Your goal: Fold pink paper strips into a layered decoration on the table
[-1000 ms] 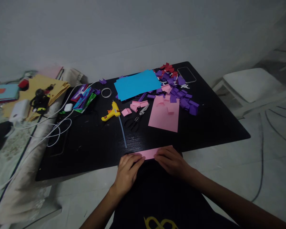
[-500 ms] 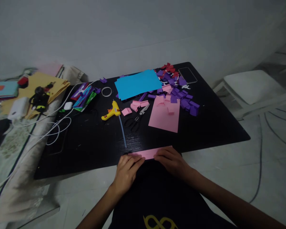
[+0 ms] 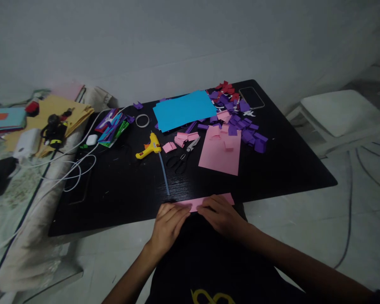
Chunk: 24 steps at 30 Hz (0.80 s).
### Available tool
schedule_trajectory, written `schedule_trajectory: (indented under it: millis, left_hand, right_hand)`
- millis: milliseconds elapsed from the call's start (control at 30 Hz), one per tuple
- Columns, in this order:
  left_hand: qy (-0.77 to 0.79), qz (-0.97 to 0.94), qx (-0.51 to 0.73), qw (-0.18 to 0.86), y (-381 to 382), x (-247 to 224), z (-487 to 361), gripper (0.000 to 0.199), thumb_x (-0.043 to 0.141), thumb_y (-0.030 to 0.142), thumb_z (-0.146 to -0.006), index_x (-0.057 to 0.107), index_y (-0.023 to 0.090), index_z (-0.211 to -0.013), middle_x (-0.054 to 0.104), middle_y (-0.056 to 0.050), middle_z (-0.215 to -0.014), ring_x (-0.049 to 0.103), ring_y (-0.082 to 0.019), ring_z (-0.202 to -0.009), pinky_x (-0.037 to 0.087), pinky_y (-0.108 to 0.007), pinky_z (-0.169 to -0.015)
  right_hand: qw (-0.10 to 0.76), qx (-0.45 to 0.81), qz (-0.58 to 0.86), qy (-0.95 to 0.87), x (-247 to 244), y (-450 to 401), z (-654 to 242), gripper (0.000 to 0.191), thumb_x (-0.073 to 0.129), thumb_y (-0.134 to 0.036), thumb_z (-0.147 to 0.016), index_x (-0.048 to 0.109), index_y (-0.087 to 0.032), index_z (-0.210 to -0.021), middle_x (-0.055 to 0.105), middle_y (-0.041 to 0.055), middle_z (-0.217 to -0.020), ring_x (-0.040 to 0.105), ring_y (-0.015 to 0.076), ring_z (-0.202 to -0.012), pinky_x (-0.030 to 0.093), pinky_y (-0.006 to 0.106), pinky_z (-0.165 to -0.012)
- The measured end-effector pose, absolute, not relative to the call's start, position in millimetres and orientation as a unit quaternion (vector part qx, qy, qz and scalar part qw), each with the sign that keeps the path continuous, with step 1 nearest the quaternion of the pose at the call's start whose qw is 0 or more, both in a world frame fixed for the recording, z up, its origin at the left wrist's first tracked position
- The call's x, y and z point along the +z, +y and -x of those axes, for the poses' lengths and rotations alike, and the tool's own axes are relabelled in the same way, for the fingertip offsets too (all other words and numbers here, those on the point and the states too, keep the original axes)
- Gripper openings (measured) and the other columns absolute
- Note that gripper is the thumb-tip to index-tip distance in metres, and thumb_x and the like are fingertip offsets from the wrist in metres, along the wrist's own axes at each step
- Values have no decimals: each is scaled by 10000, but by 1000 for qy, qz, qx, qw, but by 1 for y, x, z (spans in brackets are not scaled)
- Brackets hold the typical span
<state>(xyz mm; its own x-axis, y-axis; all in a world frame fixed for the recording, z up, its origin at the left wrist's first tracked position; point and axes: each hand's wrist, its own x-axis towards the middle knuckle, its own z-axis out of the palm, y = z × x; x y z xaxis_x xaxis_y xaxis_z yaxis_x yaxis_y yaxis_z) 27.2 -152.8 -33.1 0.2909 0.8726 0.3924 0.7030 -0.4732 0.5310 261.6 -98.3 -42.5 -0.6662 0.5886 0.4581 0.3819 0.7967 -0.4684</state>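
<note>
A strip of pink paper (image 3: 194, 204) lies along the front edge of the black table (image 3: 129, 190). My left hand (image 3: 171, 221) grips its left end, fingers together over the paper. My right hand (image 3: 220, 214) is closed on the strip right of the middle, and the right end sticks out past the fingers. Just beyond the hands lie a glue stick (image 3: 164, 174), a yellow glue gun (image 3: 148, 146) and scissors (image 3: 182, 158) with black handles. A larger pink sheet (image 3: 220, 158) with small folded pink pieces on it is farther right.
Blue sheets (image 3: 185, 110) lie at the back, beside a heap of purple folded pieces (image 3: 245, 128) and red scraps (image 3: 226, 88). A phone (image 3: 251, 98), a tape roll (image 3: 142, 121) and white cables (image 3: 79, 169) are also around. A white chair (image 3: 337, 112) stands to the right.
My right hand has slid left along the pink strip, closer to my left hand, so more of the right end shows. The view has shifted slightly.
</note>
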Motion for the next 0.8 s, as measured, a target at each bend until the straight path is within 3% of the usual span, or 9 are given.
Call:
schedule_trajectory:
  millis: [233,467,800]
  left_hand:
    - [485,-812,307,109,-157,-38,-28,349,570,106,-1008,686,219,-1317,792,-63,-1101,699,-222,-985,512,-371,-878]
    - [501,-810,279,123,-158,-31,-33,487,509,95,-995,615,303,-1422,766,-46,-1118,709,-290,-1016,542,-435,-862]
    - [491,-819,289,63,-157,-35,-34,348,553,85,-1010,682,196,-1314,768,-56,-1067,665,-204,-1003,490,-336,-881]
  right_hand:
    - [314,187,262,-893,-46,-97,-261,219,530,-51,-1000,722,-125,-1075,702,93,-953,616,216,-882,555,363,-813]
    - [335,174,295,-878,-46,-102,-261,198,555,-70,-1006,723,-131,-1091,697,86,-938,630,207,-890,556,365,-828]
    - [352,72,355,-863,-45,-96,-309,92,654,-135,-995,730,-172,-1032,707,52,-881,614,167,-772,478,310,-691]
